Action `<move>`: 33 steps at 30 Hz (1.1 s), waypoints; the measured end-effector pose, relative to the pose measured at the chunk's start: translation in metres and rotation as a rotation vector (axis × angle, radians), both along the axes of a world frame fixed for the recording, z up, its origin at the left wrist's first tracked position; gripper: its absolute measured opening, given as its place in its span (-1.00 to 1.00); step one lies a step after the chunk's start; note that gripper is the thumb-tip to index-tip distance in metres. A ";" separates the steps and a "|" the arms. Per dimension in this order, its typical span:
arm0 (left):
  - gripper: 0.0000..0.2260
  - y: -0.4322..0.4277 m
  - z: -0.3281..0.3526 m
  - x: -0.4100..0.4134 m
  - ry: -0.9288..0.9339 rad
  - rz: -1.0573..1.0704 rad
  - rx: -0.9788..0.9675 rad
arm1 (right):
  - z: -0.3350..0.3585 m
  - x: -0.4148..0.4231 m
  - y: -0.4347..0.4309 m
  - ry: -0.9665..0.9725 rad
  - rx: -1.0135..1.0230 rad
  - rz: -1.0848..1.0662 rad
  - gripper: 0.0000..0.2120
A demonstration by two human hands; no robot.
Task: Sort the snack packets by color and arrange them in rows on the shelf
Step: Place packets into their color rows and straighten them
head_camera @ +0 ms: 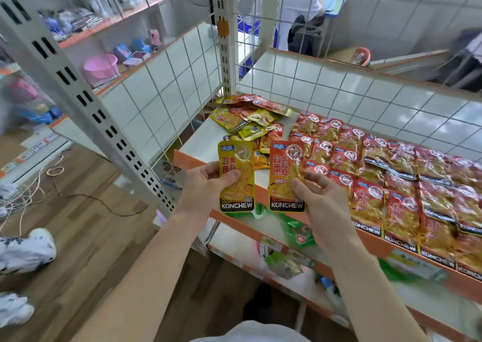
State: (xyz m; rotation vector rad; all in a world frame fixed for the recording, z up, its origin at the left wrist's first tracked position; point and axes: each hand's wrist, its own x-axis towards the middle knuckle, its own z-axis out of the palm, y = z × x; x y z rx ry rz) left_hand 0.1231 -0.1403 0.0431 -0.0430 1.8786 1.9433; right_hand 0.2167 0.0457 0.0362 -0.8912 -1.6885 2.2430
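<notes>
A yellow packet (236,177) is pinched between thumb and curled fingers of the left hand (204,182); a red packet (285,169) is gripped likewise by the right hand (322,198), both held upright at the front edge of the shelf (200,143), near the red rows (396,180)

The yellow packet (236,176) and the red packet (286,174) are showing smooth, glossy printed plastic film. The rows of red packets (404,180) are reflecting light from the same shiny film, which is crinkling slightly. The shelf (206,143) is presenting a smooth white painted surface with an orange front strip (261,194). The wire grid (161,86) is appearing as white-coated metal wire. The slotted post (88,107) is showing pale, matt painted metal. The floor (99,232) is showing matt wood-grain planks. The basin (100,66) is appearing as smooth pink plastic.
</notes>
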 end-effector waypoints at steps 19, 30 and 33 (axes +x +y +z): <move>-0.82 0.058 -0.005 0.120 0.055 -0.294 0.047 | 0.000 0.176 0.014 0.019 0.064 -0.414 -0.68; -0.93 0.177 -0.006 0.203 0.127 -0.426 -0.025 | 0.009 0.276 0.108 0.010 0.130 -0.472 -0.90; -0.93 0.211 -0.006 0.229 0.117 -0.433 -0.013 | 0.009 0.301 0.143 -0.003 0.151 -0.474 -0.92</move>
